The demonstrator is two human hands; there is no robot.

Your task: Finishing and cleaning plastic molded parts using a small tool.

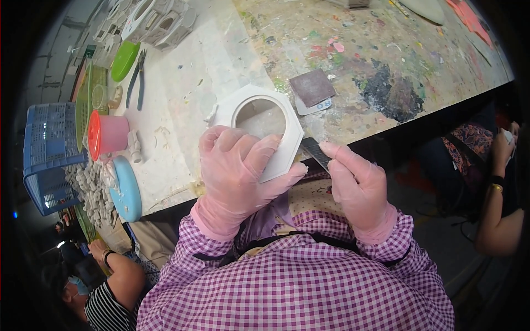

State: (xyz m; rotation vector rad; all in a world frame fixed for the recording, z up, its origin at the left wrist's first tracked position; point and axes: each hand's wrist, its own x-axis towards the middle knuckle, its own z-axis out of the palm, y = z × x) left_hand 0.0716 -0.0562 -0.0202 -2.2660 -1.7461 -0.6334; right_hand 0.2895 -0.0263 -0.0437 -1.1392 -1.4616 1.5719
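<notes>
My left hand (pixel 234 171), in a thin translucent pink glove, grips a white angular frame (pixel 291 129) with a round opening. Its fingers curl over the near rim, and the thumb stretches along the lower right edge. In my right hand (pixel 359 187), gloved the same way, a flat dark file (pixel 316 153) is pinched between thumb and fingers. The file's end lies close to the frame's right edge; whether they touch I cannot tell. Just beyond, a square of brown sandpaper (pixel 313 87) lies on a white and blue card (pixel 314 109).
Pliers (pixel 138 80), a green lid (pixel 126 59), a pink tub (pixel 110 134) with a red lid and a blue disc (pixel 126 190) lie left. Beside a blue basket (pixel 52 154) are several grey pieces (pixel 94 187). People sit at both sides; the paint-stained table (pixel 353 33) ends near me.
</notes>
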